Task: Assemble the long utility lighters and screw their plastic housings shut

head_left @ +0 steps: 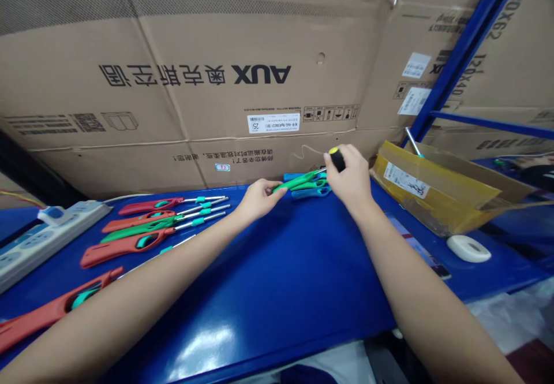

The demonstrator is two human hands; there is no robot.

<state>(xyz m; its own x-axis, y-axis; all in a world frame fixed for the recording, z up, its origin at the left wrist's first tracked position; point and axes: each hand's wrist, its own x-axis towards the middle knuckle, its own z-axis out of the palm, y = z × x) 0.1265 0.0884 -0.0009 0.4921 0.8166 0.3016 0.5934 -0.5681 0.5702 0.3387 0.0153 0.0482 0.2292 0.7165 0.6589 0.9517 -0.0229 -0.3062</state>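
My left hand (258, 200) is closed on the handle end of a green long-nosed lighter (298, 182), held at the back of the table. My right hand (352, 177) is wrapped round a black handle with a yellow end (337, 159), which looks like a screwdriver grip; its working tip is hidden. Its fingers are close to the front end of the green lighter. Behind and below the held lighter lie more lighters, among them a blue lighter (310, 192). On the left side several lighters lie in a rough row, including a red lighter (127, 245) and a dark green lighter (136, 229).
A white power strip (56, 234) runs along the left edge. A yellow-taped box (433, 187) stands open on the right, beside a phone (415, 245) and a white oval device (468, 248). A large cardboard sheet (194, 32) walls off the back of the blue table (277, 280).
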